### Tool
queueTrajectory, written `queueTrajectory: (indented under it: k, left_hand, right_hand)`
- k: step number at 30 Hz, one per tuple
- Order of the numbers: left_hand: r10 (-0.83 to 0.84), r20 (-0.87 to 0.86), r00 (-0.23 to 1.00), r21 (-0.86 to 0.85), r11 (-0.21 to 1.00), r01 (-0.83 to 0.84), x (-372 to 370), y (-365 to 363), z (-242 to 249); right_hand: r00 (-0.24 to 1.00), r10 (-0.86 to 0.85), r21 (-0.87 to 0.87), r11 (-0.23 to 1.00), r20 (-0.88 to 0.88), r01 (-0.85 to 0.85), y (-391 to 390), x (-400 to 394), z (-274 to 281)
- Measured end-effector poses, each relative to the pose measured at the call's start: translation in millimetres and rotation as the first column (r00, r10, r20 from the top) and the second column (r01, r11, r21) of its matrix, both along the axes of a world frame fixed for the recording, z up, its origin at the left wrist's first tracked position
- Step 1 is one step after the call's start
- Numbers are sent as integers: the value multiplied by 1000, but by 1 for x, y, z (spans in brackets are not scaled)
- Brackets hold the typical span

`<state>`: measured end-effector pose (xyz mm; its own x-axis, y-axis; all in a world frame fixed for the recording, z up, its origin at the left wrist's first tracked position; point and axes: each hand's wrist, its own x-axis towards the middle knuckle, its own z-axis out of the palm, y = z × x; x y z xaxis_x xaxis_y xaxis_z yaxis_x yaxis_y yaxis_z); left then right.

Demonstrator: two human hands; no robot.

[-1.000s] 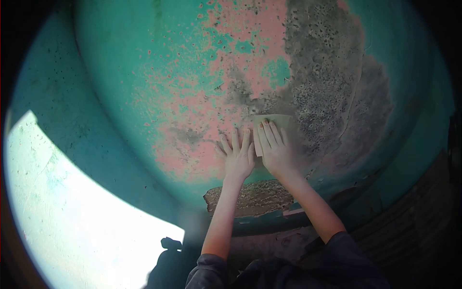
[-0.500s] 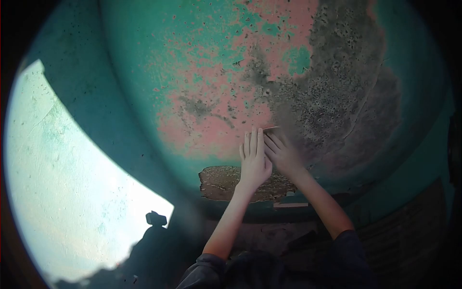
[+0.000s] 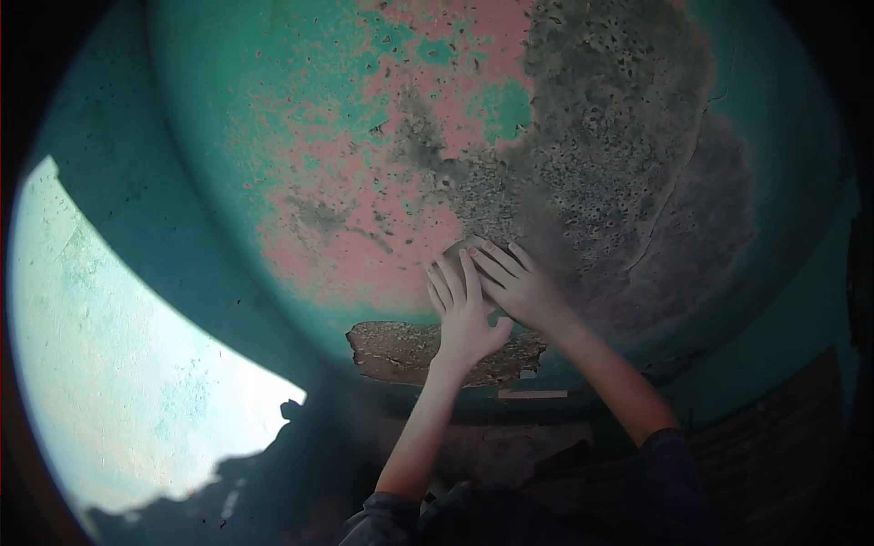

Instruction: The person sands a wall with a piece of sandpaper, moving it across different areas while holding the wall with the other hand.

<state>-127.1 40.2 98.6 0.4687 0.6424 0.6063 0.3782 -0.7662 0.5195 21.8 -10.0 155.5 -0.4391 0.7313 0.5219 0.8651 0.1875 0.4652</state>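
A large rounded green surface (image 3: 209, 109) with worn pink and dark grey patches fills the view ahead. Both hands lie on its lower part, side by side. My left hand (image 3: 462, 314) has its fingers stretched and slightly apart, pointing up, with the thumb out to the right. My right hand (image 3: 521, 289) lies flat with spread fingers slanting up to the left, its fingertips near those of my left hand. A thin greyish sheet (image 3: 466, 244) shows at and between the fingertips, pressed under them; most of it is hidden.
Below the hands is a rough brown patch (image 3: 391, 353) with ragged edges. A small pale strip (image 3: 533, 395) lies under it. Bright sunlight falls on the pale wall (image 3: 137, 346) at the left, with a dark shadow at its lower edge.
The view has shifted, so the surface's patches sit further left. My right hand has moved up and left relative to my left hand, and the fingers of both are more spread.
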Motion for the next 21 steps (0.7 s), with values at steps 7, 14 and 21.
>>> queueTrajectory:
  k: [7,14,21]
  left_hand:
    - [267,-91,959,29,964,-265,32,7,-22]
    - [352,22,936,-32,936,-351,31,0,-25]
    - [433,263,862,-211,898,-386,12,36,-36]
  right_hand:
    - [970,210,-117,968,-120,-224,16,16,9]
    - [973,214,-144,963,-90,-226,6,33,29]
    - [987,156,27,987,43,-158,17,31,70]
